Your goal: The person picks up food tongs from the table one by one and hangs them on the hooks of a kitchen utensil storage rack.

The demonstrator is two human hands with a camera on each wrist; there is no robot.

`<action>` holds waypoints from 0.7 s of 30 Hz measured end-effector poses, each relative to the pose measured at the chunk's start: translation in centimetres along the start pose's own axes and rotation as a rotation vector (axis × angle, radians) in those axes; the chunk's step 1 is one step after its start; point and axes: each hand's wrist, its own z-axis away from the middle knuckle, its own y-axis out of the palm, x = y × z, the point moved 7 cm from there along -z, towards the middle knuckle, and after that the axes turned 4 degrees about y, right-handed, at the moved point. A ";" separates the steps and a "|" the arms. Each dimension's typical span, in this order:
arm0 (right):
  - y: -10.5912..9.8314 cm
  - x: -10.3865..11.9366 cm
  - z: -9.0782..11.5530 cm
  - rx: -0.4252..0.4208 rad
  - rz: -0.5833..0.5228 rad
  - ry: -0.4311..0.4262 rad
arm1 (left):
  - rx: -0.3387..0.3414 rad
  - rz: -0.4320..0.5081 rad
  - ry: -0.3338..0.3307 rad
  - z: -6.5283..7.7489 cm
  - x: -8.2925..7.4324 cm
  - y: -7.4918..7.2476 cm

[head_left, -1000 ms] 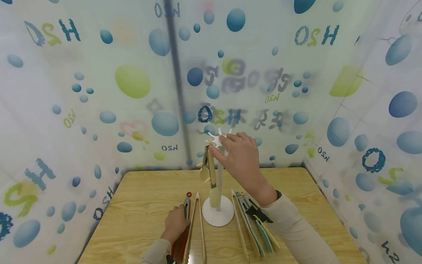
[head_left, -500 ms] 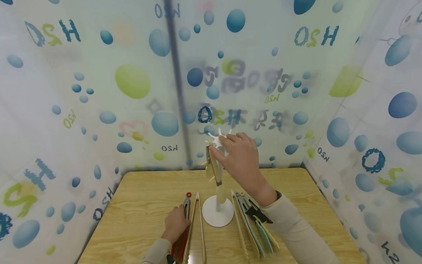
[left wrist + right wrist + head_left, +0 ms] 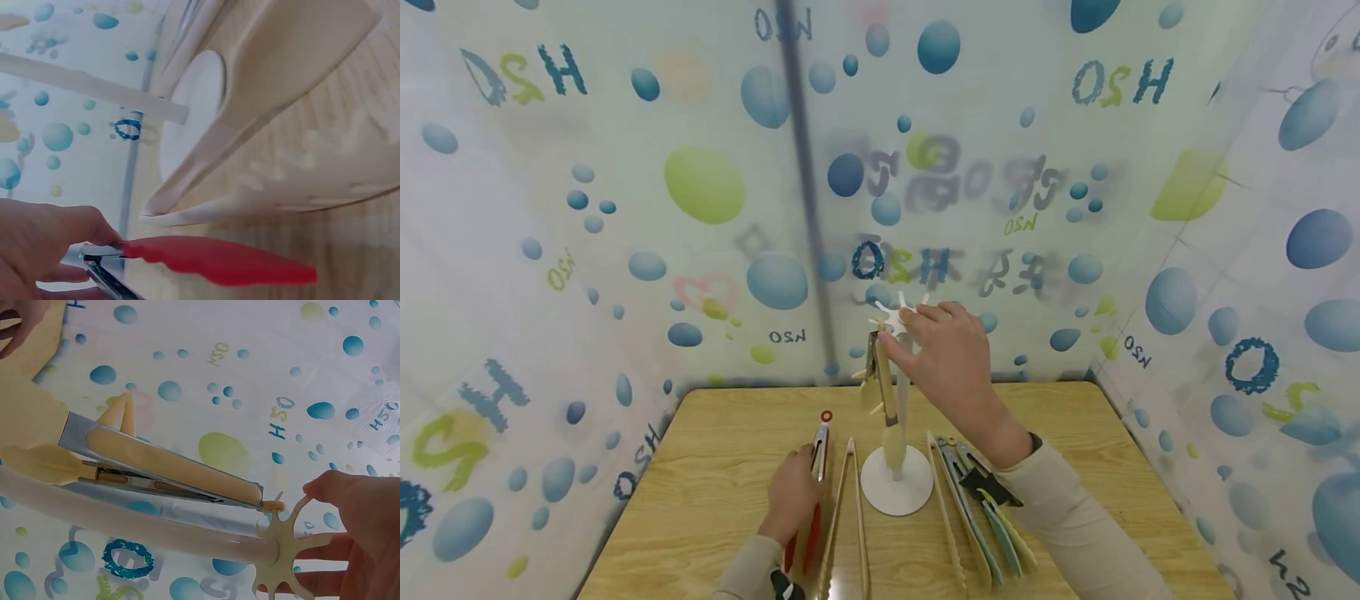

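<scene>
My left hand (image 3: 793, 492) grips the metal handle of a pair of red-tipped tongs (image 3: 219, 259), whose red ring end points away from me. In the left wrist view the red head hangs beside beige tongs. My right hand (image 3: 951, 367) holds the hooked top (image 3: 285, 547) of a white utensil stand (image 3: 897, 496), with the thumb at one hook and other fingers behind the crown. From a hook hangs a pair of beige-and-metal tongs (image 3: 175, 467), close along the pole. A small beige loop (image 3: 127, 415) shows behind those tongs.
Open beige tongs (image 3: 859, 517) lie left of the stand's base. To its right lie several more tongs, including ones with green tips (image 3: 1002, 533). Patterned curtains (image 3: 880, 167) surround the wooden table (image 3: 722, 433) at the back and sides.
My left hand has lifted the red tongs and shifted them slightly away from me and left. The hanging tongs swing a little on their hook. My right hand stays at the stand's top.
</scene>
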 end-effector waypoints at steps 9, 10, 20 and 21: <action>0.0 -0.1 -0.1 0.004 -0.007 0.012 | -0.074 0.085 0.034 -1.8 -1.4 -3.5; 0.1 -0.1 -0.1 0.005 -0.007 0.014 | -0.085 0.096 0.038 -2.0 -1.5 -4.0; 0.2 -0.5 -0.2 0.023 -0.039 0.030 | -0.168 0.274 0.138 -3.9 -3.5 -8.4; 0.2 -0.5 -0.2 0.030 -0.042 0.033 | -0.179 0.286 0.154 -4.0 -3.6 -8.7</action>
